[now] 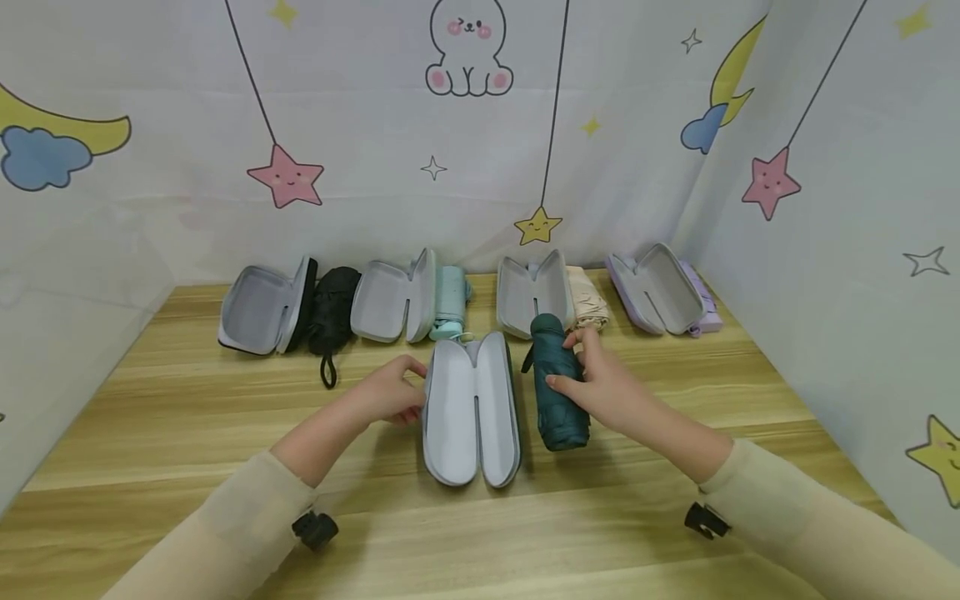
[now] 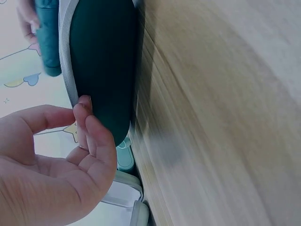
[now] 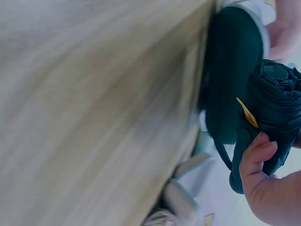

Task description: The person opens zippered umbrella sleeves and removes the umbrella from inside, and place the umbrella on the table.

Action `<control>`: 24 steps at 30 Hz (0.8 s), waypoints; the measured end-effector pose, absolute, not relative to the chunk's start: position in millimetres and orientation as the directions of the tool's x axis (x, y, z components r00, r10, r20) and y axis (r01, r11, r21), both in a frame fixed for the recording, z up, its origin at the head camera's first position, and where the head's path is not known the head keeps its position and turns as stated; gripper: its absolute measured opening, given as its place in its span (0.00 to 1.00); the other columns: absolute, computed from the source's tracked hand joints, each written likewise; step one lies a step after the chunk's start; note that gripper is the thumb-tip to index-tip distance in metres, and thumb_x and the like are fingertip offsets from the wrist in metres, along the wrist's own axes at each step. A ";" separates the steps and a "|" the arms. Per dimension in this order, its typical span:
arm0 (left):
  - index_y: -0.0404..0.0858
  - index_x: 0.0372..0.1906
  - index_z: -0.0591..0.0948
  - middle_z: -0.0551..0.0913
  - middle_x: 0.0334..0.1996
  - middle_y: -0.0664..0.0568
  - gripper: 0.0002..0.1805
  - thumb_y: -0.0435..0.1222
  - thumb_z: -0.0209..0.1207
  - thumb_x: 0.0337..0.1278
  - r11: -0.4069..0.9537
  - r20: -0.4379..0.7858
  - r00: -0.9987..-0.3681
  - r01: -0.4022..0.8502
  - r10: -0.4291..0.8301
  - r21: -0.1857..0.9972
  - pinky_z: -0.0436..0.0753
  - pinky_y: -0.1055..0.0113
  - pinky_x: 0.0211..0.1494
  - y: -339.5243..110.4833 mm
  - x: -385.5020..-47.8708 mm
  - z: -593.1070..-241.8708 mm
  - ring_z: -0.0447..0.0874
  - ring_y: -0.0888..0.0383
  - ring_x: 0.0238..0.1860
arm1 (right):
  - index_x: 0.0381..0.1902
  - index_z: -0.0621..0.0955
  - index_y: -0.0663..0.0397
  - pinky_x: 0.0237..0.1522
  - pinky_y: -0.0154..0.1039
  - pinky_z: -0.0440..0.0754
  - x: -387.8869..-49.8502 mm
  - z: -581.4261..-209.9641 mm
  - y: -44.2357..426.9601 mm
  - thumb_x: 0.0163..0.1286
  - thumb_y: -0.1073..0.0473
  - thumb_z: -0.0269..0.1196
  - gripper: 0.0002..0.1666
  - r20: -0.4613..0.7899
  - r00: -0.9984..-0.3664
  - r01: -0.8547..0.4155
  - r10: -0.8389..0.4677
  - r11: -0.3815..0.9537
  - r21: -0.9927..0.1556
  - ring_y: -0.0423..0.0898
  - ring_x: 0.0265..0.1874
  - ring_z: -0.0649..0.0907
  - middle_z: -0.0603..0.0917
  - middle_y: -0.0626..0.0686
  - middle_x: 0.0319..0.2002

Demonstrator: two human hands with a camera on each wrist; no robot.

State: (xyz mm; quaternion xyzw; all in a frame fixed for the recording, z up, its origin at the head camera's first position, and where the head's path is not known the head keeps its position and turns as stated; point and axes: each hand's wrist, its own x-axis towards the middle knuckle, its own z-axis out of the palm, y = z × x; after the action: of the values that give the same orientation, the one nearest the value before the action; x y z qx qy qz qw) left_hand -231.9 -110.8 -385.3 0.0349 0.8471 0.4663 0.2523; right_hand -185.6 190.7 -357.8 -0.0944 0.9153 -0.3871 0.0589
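Note:
An open eyeglass-style case, dark green outside and pale grey inside, stands in the middle of the table. My left hand is at its left side, fingers loosely bent; in the left wrist view the fingertips touch the green shell near its rim. My right hand grips a folded dark green umbrella just right of the case, thumb on the near side and fingers round the other. The umbrella is tilted, and its wrist strap hangs at the left. A yellow tag shows on it in the right wrist view.
Along the back stand several open cases: black, mint, grey-lined and purple. Beside them lie folded umbrellas: black, mint, beige and purple. A printed cloth wall encloses the table.

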 end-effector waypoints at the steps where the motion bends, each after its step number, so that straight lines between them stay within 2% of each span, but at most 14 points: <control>1: 0.30 0.60 0.66 0.80 0.23 0.45 0.25 0.27 0.53 0.54 0.563 -0.395 -0.870 -0.176 0.294 0.807 0.80 0.63 0.28 -111.1 -231.6 -384.9 0.78 0.56 0.21 | 0.58 0.59 0.57 0.30 0.43 0.75 -187.1 -360.9 190.6 0.70 0.52 0.62 0.30 -0.042 -0.975 -0.123 -0.217 0.690 -0.714 0.50 0.29 0.78 0.77 0.61 0.37; 5: 0.31 0.60 0.66 0.80 0.22 0.45 0.25 0.28 0.53 0.55 0.561 -0.395 -0.870 -0.178 0.293 0.808 0.80 0.63 0.28 -111.5 -230.9 -384.3 0.79 0.56 0.21 | 0.56 0.60 0.59 0.30 0.43 0.75 -193.5 -375.9 187.7 0.69 0.54 0.63 0.29 -0.052 -0.972 -0.126 -0.230 0.695 -0.707 0.49 0.28 0.78 0.77 0.58 0.33; 10: 0.31 0.60 0.65 0.81 0.22 0.46 0.25 0.29 0.53 0.55 0.551 -0.393 -0.869 -0.178 0.299 0.815 0.79 0.64 0.28 -110.9 -229.7 -384.5 0.79 0.56 0.21 | 0.55 0.61 0.57 0.27 0.42 0.70 -197.3 -391.5 181.2 0.67 0.54 0.64 0.29 -0.067 -0.970 -0.122 -0.234 0.706 -0.698 0.48 0.23 0.73 0.70 0.53 0.26; 24: 0.32 0.60 0.65 0.81 0.22 0.46 0.25 0.30 0.54 0.57 0.542 -0.395 -0.867 -0.184 0.304 0.820 0.80 0.63 0.28 -112.1 -229.5 -385.3 0.79 0.56 0.21 | 0.53 0.63 0.58 0.27 0.41 0.69 -199.0 -405.8 173.3 0.66 0.53 0.65 0.28 -0.072 -0.963 -0.139 -0.260 0.708 -0.692 0.46 0.22 0.71 0.68 0.51 0.23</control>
State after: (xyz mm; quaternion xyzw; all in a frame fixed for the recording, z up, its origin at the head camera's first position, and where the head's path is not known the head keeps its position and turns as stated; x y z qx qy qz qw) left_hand -229.5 -112.1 -385.3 0.0357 0.8401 0.4771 0.2555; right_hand -199.0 173.3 -405.8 -0.1083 0.9206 -0.3661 0.0821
